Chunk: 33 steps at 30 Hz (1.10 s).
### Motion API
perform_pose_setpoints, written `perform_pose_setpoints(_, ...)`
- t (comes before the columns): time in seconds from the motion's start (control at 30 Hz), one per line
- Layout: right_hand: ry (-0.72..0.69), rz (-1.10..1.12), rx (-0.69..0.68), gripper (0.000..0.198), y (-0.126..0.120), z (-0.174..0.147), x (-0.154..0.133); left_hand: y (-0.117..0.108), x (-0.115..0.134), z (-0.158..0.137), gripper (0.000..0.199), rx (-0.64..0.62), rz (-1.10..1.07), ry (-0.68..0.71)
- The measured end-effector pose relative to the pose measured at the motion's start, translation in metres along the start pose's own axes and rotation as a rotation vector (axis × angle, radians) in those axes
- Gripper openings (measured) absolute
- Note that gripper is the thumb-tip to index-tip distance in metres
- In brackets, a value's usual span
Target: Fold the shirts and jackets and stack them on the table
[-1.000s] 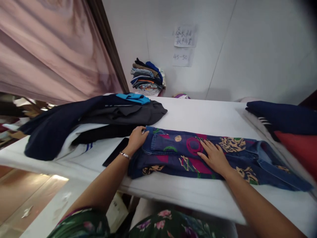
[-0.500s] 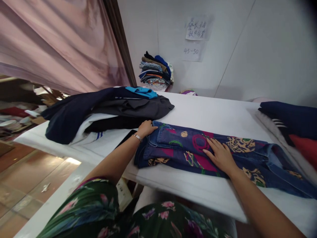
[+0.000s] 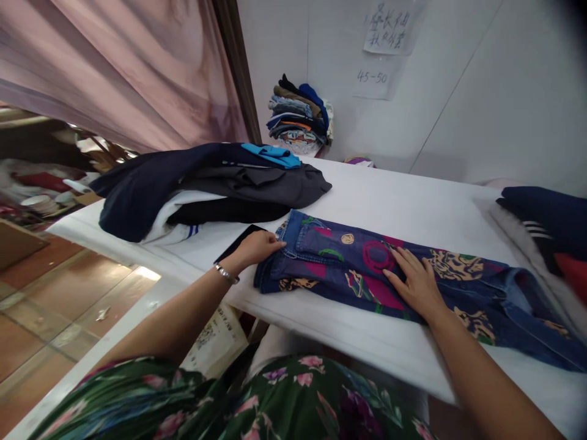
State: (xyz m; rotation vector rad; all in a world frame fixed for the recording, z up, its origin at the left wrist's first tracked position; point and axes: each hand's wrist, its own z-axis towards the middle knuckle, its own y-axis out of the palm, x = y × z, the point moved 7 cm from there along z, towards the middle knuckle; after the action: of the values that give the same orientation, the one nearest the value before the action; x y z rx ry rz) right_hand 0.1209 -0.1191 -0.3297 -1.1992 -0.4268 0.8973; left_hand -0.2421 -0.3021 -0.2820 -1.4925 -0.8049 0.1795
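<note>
Denim garment (image 3: 342,253) is pinched by left grip (image 3: 257,246) (right hand (image 3: 419,285) outspread atop).

Free lane on bench (image 3: 403,198) behind denim jacket (image 3: 353,263). Clothes heap (image 3: 215,180) blocks its back left, folded clothes (image 3: 545,205) its back right.

Garment (image 3: 334,263) on the tabletop (image 3: 403,205) from centre to lower right of the frame, clothing heap (image 3: 220,189) behind at centre left, clothing stack (image 3: 298,119) before the wall (image 3: 495,104) at upper centre, clothing pile (image 3: 550,205) at right edge, curtain (image 3: 137,67) at upper left.
</note>
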Motion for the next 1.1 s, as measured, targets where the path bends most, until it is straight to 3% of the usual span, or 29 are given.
perform_pose_setpoints(0.17,-0.135,0.163,0.143,0.051,-0.018,-0.002,-0.017,0.015,-0.008,-0.045,0.041,-0.078,0.009,-0.045)
perform_pose_setpoints(0.3,-0.274,0.23,0.079,0.046,-0.015,-0.003,-0.036,0.024,-0.003,-0.06,0.039,0.001,0.002,-0.023)
perform_pose_setpoints(0.43,-0.302,0.201,-0.009,0.042,-0.006,-0.005,-0.041,0.025,0.001,-0.061,0.027,0.059,-0.083,-0.013)
perform_pose_setpoints(0.57,-0.293,0.19,-0.03,0.043,-0.005,-0.005,-0.038,0.005,0.01,-0.053,0.024,0.14,-0.141,0.091)
perform_pose_setpoints(0.67,-0.29,0.19,-0.044,0.043,-0.004,-0.004,-0.038,0.003,0.009,-0.044,0.023,0.099,-0.066,0.123)
perform_pose_setpoints(0.77,-0.291,0.195,-0.051,0.043,-0.005,-0.004,-0.038,0.018,0.0,-0.038,0.025,-0.019,0.015,0.081)
perform_pose_setpoints(0.83,-0.292,0.195,-0.058,0.043,-0.004,-0.004,-0.038,0.025,-0.005,-0.038,0.03,-0.033,0.037,0.056)
perform_pose_setpoints(0.97,-0.29,0.19,-0.068,0.044,-0.003,-0.004,-0.038,0.025,-0.01,-0.043,0.034,0.023,0.088,0.011)
perform_pose_setpoints(1.1,-0.29,0.189,-0.071,0.043,-0.001,-0.004,-0.039,0.008,-0.011,-0.042,0.039,0.159,0.037,-0.06)
